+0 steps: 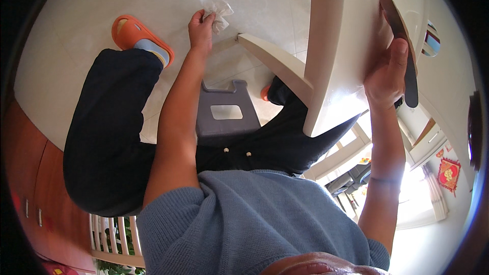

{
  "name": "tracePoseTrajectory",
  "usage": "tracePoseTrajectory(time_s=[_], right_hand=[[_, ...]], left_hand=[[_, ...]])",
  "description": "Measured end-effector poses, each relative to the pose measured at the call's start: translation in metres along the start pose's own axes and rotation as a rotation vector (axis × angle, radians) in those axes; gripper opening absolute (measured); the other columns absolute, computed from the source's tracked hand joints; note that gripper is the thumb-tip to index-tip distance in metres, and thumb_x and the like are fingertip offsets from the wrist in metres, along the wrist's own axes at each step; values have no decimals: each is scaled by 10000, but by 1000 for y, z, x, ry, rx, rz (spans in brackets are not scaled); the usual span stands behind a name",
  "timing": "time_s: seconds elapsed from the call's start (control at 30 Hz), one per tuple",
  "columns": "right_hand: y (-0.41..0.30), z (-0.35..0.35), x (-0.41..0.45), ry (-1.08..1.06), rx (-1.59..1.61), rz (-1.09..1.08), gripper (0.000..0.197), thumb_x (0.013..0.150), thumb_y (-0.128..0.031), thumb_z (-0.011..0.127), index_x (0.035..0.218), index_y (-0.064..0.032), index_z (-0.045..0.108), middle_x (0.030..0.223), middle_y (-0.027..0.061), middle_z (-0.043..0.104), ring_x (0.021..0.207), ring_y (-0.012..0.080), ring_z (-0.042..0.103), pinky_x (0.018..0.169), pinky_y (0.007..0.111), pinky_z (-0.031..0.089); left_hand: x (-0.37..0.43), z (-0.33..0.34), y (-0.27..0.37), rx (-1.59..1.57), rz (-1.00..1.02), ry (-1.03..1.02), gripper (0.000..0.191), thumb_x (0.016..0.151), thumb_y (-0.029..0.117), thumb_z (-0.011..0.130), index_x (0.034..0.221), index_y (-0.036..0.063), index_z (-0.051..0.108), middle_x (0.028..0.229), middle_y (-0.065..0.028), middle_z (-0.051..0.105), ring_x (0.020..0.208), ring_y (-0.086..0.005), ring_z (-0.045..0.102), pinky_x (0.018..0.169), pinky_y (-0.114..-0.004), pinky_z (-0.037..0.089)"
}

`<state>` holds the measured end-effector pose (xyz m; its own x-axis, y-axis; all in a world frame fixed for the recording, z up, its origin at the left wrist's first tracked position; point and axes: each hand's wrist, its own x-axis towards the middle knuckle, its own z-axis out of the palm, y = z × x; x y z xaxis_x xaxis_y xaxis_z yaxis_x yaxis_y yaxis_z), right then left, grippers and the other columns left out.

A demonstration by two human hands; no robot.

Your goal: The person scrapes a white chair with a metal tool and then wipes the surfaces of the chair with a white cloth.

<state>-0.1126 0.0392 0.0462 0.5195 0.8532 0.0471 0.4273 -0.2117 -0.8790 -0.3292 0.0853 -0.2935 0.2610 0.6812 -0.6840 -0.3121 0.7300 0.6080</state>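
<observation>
In my left hand (201,30) is a crumpled white tissue (218,7), pinched between thumb and fingers above the tiled floor. My right hand (387,70) is at a glossy white furniture panel (340,46) on the right, holding a flat dark-brown strip (390,9). That strip has rounded ends and a hole near its far end. My thumb lies against it, while the other fingers are mostly hidden. A curved white leg (275,61) runs from the panel down to the floor, to the right of my left hand.
A grey plastic step stool (229,128) stands between my legs. My orange slipper (131,32) is on the floor at left. A red-brown wooden cabinet (57,183) and a white slatted frame (118,235) are behind. A red decoration (449,175) hangs at far right.
</observation>
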Motion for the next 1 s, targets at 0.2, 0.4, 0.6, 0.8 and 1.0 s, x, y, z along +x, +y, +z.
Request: tracePoseTrajectory(time_s=[0.2, 0.4, 0.6, 0.8, 1.0], right_hand=[[-9, 1, -1, -7, 80, 251, 520, 972, -366, 426, 1311, 24, 485, 1337, 115, 500, 1262, 218, 435, 1068, 321, 307], [-3, 1, 2, -169, 112, 17, 520, 963, -364, 433, 1315, 16, 483, 1341, 113, 491, 1241, 218, 451, 1058, 317, 318], [-8, -2, -5, -37, 76, 257, 498, 965, -377, 444, 1288, -4, 514, 1263, 92, 551, 1180, 177, 494, 1032, 291, 346], [19, -17, 0, 127, 133, 150, 414, 963, -316, 505, 1236, -11, 562, 1174, 60, 610, 1121, 147, 534, 991, 262, 379], [8, -2, 3, 28, 24, 91, 427, 973, -343, 503, 1256, -28, 561, 1189, 42, 600, 1065, 138, 544, 957, 236, 380]], left_hand=[[25, -17, -69, 762, 245, -260, 234, 882, 158, 621, 1062, 8, 634, 931, -68, 667, 824, -146, 621, 717, -282, 502], [7, -2, -74, 1063, 209, -617, 277, 854, 148, 518, 1079, 37, 636, 910, -172, 664, 779, -273, 646, 723, -347, 493], [-44, 25, -45, 956, 283, -461, 279, 811, 126, 475, 1008, 41, 653, 868, -178, 648, 786, -300, 642, 711, -375, 487], [-101, 79, 24, 887, 455, -502, 230, 819, 148, 496, 903, 9, 658, 784, -182, 628, 724, -288, 619, 682, -369, 479], [-120, 85, 26, 434, 453, -634, 253, 869, 182, 502, 857, -15, 660, 761, -146, 635, 703, -230, 605, 692, -343, 482]])
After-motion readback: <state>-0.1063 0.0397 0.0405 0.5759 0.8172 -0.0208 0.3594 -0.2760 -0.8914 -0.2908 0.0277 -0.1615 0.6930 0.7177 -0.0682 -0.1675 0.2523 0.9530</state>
